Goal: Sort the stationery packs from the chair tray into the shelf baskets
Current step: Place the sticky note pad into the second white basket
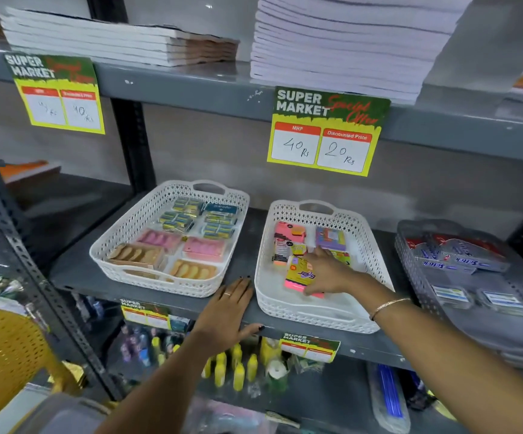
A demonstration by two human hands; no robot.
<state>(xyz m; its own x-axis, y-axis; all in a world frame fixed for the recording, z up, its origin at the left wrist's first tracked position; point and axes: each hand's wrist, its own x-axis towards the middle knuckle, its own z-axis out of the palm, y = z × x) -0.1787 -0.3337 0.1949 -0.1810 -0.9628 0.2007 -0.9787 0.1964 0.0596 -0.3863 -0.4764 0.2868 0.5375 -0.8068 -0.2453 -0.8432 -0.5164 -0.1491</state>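
Two white lattice baskets stand on the grey shelf. The left basket [122, 233] holds several small packs in blue-yellow, pink and tan. In the right basket [376, 264] lie several sticky-note packs, pink, purple and yellow. My right hand [329, 270] reaches into the right basket and grips a yellow and pink pack [300, 275] just above the basket floor. Flat on the shelf edge between the two baskets rests my left hand [227, 311], fingers spread, holding nothing. The chair tray [62, 415] shows only as a grey corner at the bottom left.
A grey basket [410, 245] with blue and red packs sits at the right. Stacks of notebooks [341, 45] fill the shelf above, with price signs [326, 133] hanging from its edge. Yellow bottles [238, 368] stand on the shelf below. A yellow perforated chair [6, 358] is at the left.
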